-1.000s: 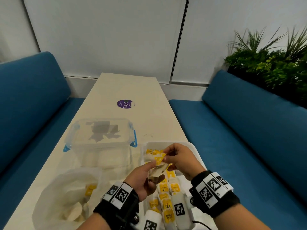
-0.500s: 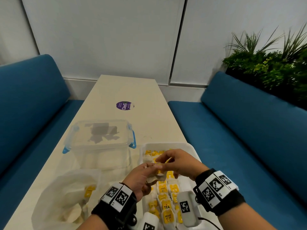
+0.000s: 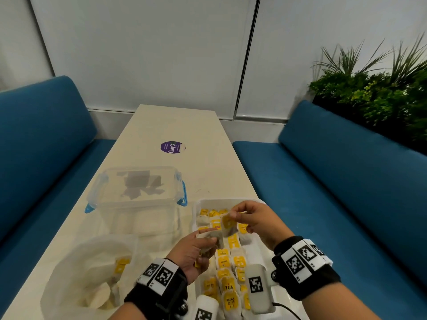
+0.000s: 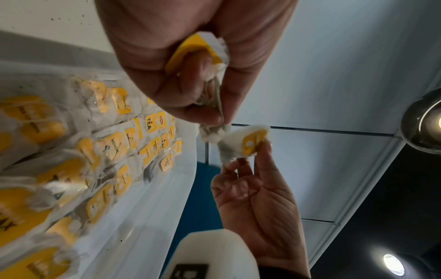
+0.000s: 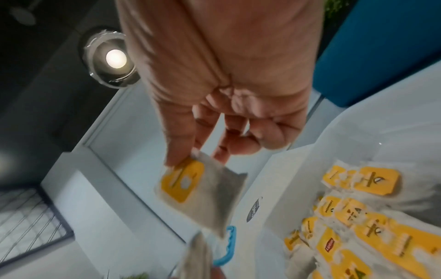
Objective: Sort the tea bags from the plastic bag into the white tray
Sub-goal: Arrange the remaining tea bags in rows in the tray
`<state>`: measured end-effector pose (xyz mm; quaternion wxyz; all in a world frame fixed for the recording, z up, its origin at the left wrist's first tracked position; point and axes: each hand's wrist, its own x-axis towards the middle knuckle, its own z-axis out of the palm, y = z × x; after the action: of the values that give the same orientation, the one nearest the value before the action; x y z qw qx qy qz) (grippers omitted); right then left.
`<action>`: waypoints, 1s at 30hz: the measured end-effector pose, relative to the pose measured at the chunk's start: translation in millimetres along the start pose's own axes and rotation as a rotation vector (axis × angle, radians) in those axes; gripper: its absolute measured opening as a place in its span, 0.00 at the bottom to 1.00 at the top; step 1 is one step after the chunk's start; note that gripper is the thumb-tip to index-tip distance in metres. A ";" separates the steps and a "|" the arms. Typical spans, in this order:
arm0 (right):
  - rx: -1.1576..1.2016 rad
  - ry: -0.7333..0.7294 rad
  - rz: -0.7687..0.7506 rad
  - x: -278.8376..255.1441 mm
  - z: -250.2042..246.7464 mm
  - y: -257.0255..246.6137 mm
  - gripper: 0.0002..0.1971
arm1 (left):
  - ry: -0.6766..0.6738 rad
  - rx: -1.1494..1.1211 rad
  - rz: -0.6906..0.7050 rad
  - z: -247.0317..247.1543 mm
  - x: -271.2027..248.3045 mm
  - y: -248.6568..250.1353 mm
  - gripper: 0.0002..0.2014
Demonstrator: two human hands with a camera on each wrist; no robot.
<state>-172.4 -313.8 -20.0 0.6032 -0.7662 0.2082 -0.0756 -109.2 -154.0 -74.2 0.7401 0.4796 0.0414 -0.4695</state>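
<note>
The right hand (image 3: 256,219) pinches one yellow-tagged paper tea bag (image 5: 203,188) – the left hand (image 3: 194,255) grips more bags. A string may tangle and pull rows in the white plastic tray (image 3: 280,294).

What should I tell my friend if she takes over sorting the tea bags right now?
Right hand: pinches one tea bag by its top edge, held above the white tray.
Left hand: grips a small bunch of tea bags, close beside the right hand.
Done: many yellow-tagged tea bags already lie in rows in the tray.
Left: set down the one in the right hand, then those in the left. More wait in the plastic bag on the table, left of the tray.
The clear lidded box stands behind the bag.
</note>
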 end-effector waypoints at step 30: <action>-0.694 0.088 0.247 56.4 -21.8 60.8 0.11 | 0.069 0.311 0.048 11.8 7.2 -3.8 0.05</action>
<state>-143.4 -367.6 -80.0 0.3023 -0.8903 0.3381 0.0401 -112.5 -167.9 -74.1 0.6662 0.6051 -0.0178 -0.4356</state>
